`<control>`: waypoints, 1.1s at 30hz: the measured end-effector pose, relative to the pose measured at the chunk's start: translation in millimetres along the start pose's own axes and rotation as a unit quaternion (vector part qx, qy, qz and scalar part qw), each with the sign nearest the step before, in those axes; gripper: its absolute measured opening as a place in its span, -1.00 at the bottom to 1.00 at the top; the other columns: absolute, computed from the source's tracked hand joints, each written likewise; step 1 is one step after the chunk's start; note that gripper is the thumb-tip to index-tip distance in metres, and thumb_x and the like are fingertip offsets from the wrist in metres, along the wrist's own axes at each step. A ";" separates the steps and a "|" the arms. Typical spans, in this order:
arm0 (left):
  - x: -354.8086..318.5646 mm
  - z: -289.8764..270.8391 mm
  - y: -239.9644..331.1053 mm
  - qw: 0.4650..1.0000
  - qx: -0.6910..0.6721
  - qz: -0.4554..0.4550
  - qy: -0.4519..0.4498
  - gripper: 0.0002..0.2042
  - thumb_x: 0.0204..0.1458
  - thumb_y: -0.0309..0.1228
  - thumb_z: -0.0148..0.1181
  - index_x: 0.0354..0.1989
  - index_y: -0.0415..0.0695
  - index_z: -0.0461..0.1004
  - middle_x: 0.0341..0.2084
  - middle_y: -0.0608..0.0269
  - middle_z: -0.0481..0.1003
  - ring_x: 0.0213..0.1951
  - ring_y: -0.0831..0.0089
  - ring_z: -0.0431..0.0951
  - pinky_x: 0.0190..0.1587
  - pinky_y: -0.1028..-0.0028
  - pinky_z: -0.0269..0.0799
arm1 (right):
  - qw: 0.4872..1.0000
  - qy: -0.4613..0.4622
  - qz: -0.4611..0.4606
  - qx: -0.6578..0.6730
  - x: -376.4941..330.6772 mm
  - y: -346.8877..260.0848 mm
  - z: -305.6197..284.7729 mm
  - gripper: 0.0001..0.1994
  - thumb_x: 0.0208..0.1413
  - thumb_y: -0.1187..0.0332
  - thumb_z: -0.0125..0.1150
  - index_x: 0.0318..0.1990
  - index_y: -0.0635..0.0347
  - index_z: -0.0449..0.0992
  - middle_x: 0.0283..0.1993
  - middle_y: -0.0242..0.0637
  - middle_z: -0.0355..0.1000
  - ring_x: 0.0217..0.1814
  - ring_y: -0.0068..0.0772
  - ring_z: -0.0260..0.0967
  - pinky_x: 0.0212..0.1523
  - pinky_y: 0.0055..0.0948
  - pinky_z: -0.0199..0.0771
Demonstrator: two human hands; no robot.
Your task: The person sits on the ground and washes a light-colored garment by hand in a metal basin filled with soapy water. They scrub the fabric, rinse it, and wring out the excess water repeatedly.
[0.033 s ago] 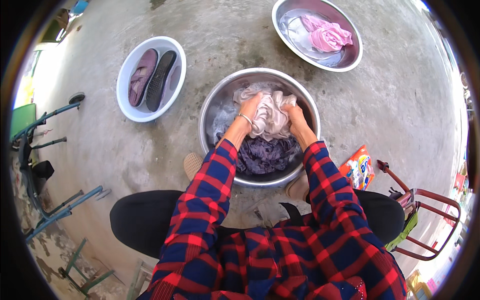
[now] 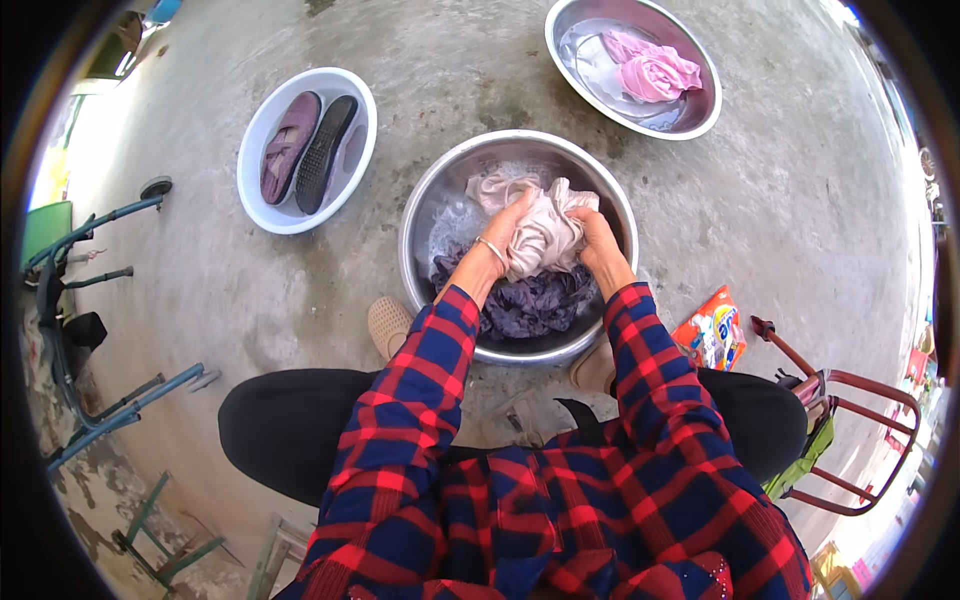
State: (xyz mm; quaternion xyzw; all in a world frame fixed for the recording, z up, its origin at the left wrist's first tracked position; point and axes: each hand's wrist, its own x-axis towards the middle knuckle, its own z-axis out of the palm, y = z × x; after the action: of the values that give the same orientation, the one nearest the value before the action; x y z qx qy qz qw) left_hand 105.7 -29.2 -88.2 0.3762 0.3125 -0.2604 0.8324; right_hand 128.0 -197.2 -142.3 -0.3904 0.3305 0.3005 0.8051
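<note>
Between my knees stands a round metal basin (image 2: 415, 265) with suds along its left inside. My left hand (image 2: 505, 228) and my right hand (image 2: 597, 238) are both closed on a pale beige garment (image 2: 548, 232), bunched up between them over the basin. A bracelet circles my left wrist. Part of the garment trails toward the far side of the basin. Below my hands lies a dark purple patterned cloth (image 2: 530, 305), wet and crumpled. The fingertips are partly hidden in the folds.
A pale plastic tub (image 2: 250, 205) at the far left holds a pair of purple shoes (image 2: 290, 150), one sole-up. Another metal basin (image 2: 708, 110) at the far right holds pink cloth (image 2: 655, 72) in water. An orange packet (image 2: 712, 330) and a red-framed folding cart (image 2: 850, 440) are at right; blue metal frames (image 2: 130, 410) stand left.
The beige garment's folds have shifted slightly between my hands, with both hands still gripping it. The whole view has moved a little.
</note>
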 end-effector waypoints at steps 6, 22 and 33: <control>-33.0 -47.1 -20.3 0.949 -0.315 -0.011 0.022 -0.61 -0.09 -0.26 0.18 -0.14 -0.25 0.38 -0.25 0.04 0.48 -0.19 0.14 0.49 -0.10 0.17 0.39 | 0.982 0.100 -0.155 0.045 -47.5 1.3 0.6 -0.74 -0.33 0.55 0.06 -0.34 0.30 0.45 -0.36 -0.24 0.43 -0.37 -0.30 0.37 -0.25 -0.42 0.38; 38.1 -41.8 -31.9 0.610 0.751 0.159 0.196 -0.62 -0.11 -0.25 0.09 -0.11 -0.08 0.24 -0.27 -0.12 0.39 -0.26 -0.02 0.43 -0.33 0.12 0.35 | 0.590 0.144 -0.272 -0.747 4.7 60.6 43.7 -0.71 -0.05 0.32 0.07 -0.18 0.24 0.26 -0.35 0.21 0.31 -0.41 0.26 0.35 -0.40 0.07 0.35; 41.4 -41.8 24.3 0.655 0.736 0.093 0.143 -0.59 -0.34 -0.21 0.34 -0.24 -0.03 0.44 -0.24 0.04 0.48 -0.17 0.08 0.48 -0.15 0.27 0.38 | 0.780 0.096 -0.116 -0.607 27.8 2.7 16.4 -0.54 -0.24 0.24 0.19 -0.09 0.22 0.42 -0.09 0.03 0.39 0.01 -0.01 0.32 0.00 -0.24 0.28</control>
State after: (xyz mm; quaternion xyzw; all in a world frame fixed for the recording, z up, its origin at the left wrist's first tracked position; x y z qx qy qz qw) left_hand 136.0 9.7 -128.4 0.9253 0.0978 -0.2695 0.2482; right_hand 147.6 -176.0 -157.0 -0.8605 0.1071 0.3041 0.3945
